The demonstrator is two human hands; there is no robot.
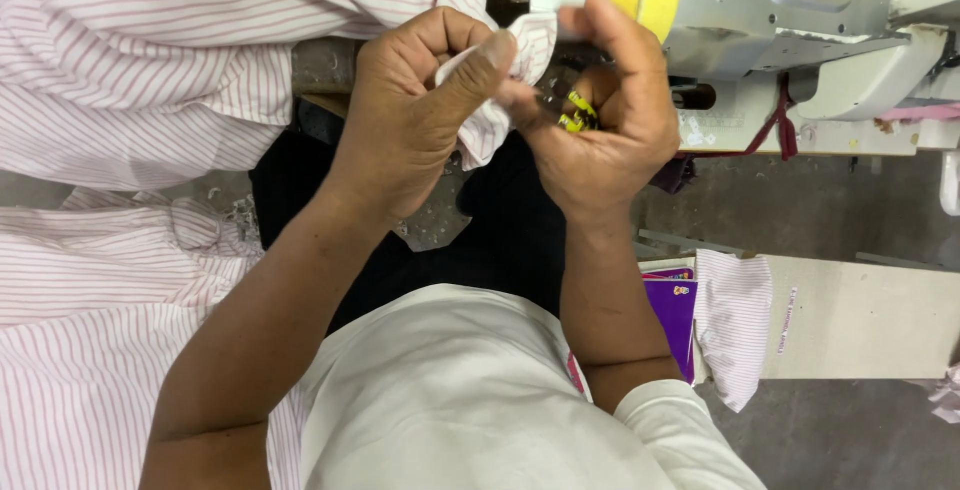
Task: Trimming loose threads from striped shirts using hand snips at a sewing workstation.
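Observation:
My left hand (415, 110) pinches a small piece of pink-striped white fabric (500, 100) between thumb and fingers, in front of my chest. My right hand (605, 120) also grips the top edge of that fabric with thumb and forefinger, and holds a small thread snipper with yellow-and-black handles (575, 112) in its palm. The snipper's tip lies against the fabric. Both hands touch each other just in front of the sewing machine.
A grey-white sewing machine (780, 30) with a yellow label stands at the top right. Heaps of pink-striped fabric (120, 70) lie at the left. At the right, a flat cardboard-coloured box (860, 315) carries a striped fabric piece (735, 320) and a purple packet (672, 315).

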